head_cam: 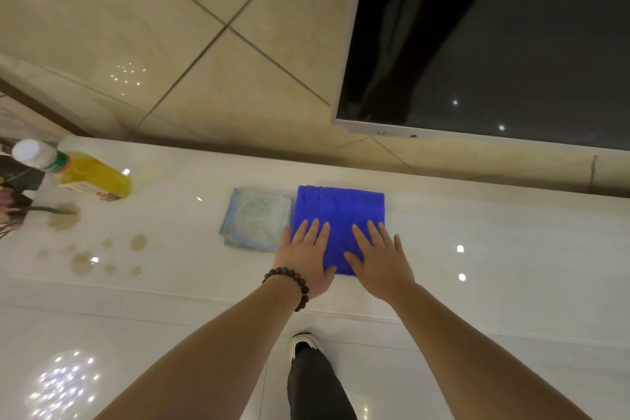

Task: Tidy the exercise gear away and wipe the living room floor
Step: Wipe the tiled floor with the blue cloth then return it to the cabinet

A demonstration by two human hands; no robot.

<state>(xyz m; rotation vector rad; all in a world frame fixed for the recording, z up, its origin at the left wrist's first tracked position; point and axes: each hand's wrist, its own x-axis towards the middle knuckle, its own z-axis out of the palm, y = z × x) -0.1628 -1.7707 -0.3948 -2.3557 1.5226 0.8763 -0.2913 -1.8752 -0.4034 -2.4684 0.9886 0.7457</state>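
Note:
A folded bright blue cloth (341,211) lies flat on a glossy white counter (494,242). My left hand (305,256) rests on its near left part with fingers straight. My right hand (378,256) lies flat on its near right part, fingers spread. Touching the blue cloth's left edge is a second folded cloth (255,227), pale with a light blue border.
A bottle of yellow liquid (85,174) with a white cap stands at the counter's far left, with brownish spill spots (85,249) near it. A white-framed dark screen (494,44) hangs on the tiled wall behind. My shoe (303,344) shows on the white floor below.

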